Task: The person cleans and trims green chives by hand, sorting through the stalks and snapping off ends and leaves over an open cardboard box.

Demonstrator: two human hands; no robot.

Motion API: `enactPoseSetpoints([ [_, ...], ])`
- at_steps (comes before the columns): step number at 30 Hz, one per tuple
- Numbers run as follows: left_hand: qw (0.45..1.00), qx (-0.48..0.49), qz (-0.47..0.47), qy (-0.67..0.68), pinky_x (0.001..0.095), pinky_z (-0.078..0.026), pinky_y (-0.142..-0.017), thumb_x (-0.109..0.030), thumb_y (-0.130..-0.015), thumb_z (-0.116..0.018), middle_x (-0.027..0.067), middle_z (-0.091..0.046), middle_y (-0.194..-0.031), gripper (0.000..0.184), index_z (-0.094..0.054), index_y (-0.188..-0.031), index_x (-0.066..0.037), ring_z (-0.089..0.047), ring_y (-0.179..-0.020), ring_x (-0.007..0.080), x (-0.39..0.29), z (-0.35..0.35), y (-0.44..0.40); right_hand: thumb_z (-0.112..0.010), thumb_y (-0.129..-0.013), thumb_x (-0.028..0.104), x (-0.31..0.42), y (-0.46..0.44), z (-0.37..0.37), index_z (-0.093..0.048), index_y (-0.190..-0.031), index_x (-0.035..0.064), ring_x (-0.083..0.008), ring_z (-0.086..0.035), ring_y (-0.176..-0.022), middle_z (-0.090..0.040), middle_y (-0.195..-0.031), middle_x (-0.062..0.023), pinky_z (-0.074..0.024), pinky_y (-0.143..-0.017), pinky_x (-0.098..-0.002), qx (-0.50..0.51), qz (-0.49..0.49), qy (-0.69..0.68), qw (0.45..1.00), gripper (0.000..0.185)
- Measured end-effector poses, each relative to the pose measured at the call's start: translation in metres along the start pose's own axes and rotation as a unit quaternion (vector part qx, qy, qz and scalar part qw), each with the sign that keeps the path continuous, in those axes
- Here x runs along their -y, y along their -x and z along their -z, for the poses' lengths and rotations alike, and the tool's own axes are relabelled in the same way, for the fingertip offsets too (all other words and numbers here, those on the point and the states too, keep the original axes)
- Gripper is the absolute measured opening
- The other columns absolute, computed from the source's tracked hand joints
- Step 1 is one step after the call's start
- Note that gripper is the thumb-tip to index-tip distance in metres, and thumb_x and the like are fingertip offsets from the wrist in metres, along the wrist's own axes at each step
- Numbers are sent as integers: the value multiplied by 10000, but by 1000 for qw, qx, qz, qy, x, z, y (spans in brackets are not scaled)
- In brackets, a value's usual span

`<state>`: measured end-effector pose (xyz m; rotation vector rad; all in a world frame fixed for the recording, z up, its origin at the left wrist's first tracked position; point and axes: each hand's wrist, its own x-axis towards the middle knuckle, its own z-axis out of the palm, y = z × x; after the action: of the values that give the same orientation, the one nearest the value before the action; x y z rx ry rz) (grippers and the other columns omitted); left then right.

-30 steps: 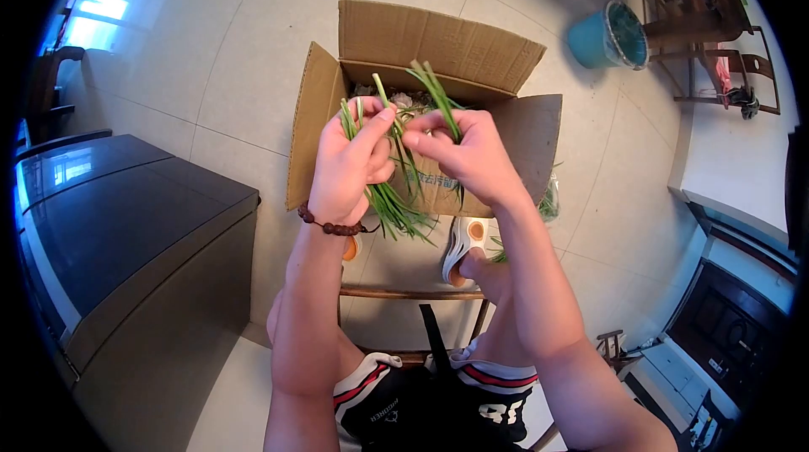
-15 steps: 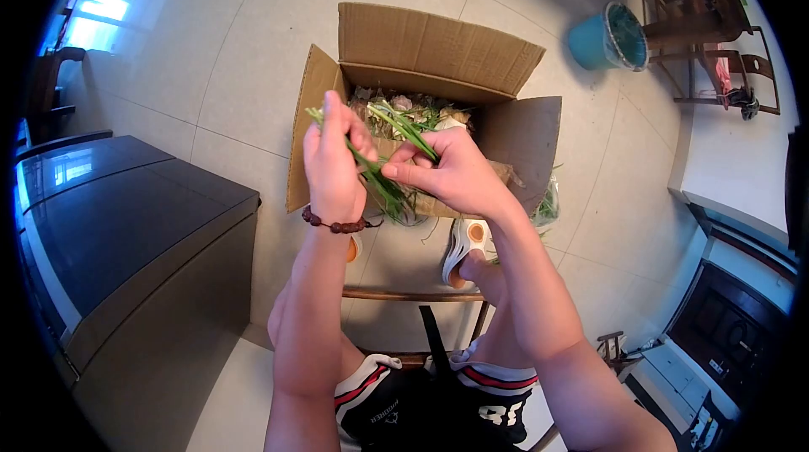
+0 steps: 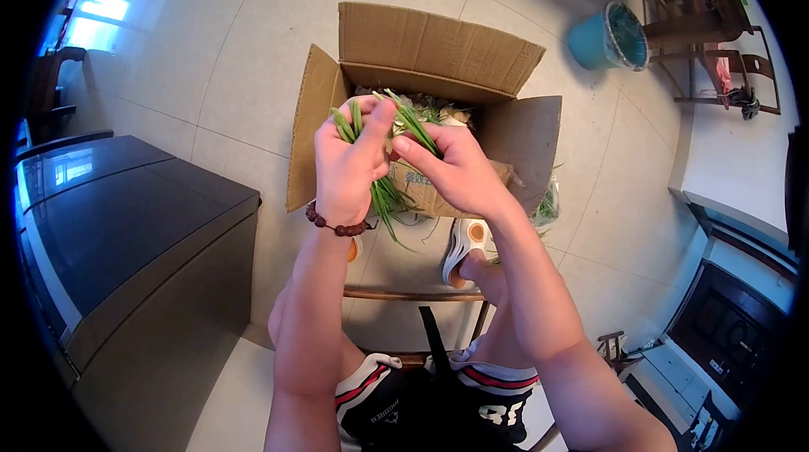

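Two bare hands work over the near side of the cardboard box point(image 3: 438, 48), close tog. The left hand point(image 3: 344, 157) is over the box's near-left corner, fingers curled w/ thumb across, round a loose green bunch point(image 3: 389, 201); cut ends poke out above the fingers, leafy ends hang past the box's near edge. The right hand point(image 3: 462, 164), over the near edge a bit farther right, has thumb & fingers pinched on a few green stalks point(image 3: 415, 125), which slant twd the left thumb, above the box's opening. Can't tell if the left thumb also touches those stalks, or how tight either grip is.

Inside the box, toward its far wall: mixed scraps point(image 3: 455, 117), partly hidden by the hands. Just beside the box's right side, a clear bag point(image 3: 548, 206) w/ greens on the floor; below the near edge, a white shoe point(image 3: 465, 243). Blue bucket point(image 3: 588, 41) well apart, beyond the box's far-right corner.

Risks, my guess: left grip looks loose, so if the thumb lifts, strands could slip, prob. to the floor by the shoe, b/c leaf ends overhang the box edge. Too hard a pinch w/ the right could bruise or snap thin stalks, poss. dropping bits among the scraps.
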<state>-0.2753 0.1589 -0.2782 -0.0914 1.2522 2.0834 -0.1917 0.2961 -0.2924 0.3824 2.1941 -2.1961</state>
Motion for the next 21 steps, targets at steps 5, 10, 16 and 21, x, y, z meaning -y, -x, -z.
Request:
enactPoseSetpoints([
  [5, 997, -34, -7, -75, 189, -220, -413, -233, -1034, -585, -100, -376, -567, 188, -626, -1007, -51, -278, -459, -12, 1, 0, -2, -568, -1025, 295, 13, 1, 3, -690, -937, -3, -74, -416, -637, -490, -651, 5, -366, -555, -287, -3, -70, 10, 997, 333],
  [10, 999, -33, -10, -27, 192, -230, -425, -218, -1037, -578, -31, -534, -733, 182, -618, -1025, -41, -305, -479, -4, -3, 3, -3, -519, -1051, 306, 14, 1, 5, -693, -949, 19, -48, -361, -581, -438, -625, 46, -310, -514, -259, -2, -104, -44, 994, 350],
  [16, 996, -79, -40, 13, 197, -242, -431, -231, -1038, -574, 28, -611, -976, 189, -601, -1069, -47, -339, -504, 10, -6, 14, -7, -493, -1063, 326, 23, 3, 9, -698, -1000, 34, -31, -326, -529, -388, -614, 81, -269, -472, -231, 23, -164, -152, 974, 362],
  [21, 992, -95, -64, 48, 202, -253, -419, -216, -1014, -617, 13, -635, -894, 181, -616, -1037, -37, -338, -469, 4, -7, 19, -9, -497, -1060, 348, 22, 4, 13, -698, -1000, 43, -28, -325, -529, -389, -630, 83, -270, -471, -223, 29, -185, -169, 968, 370],
])
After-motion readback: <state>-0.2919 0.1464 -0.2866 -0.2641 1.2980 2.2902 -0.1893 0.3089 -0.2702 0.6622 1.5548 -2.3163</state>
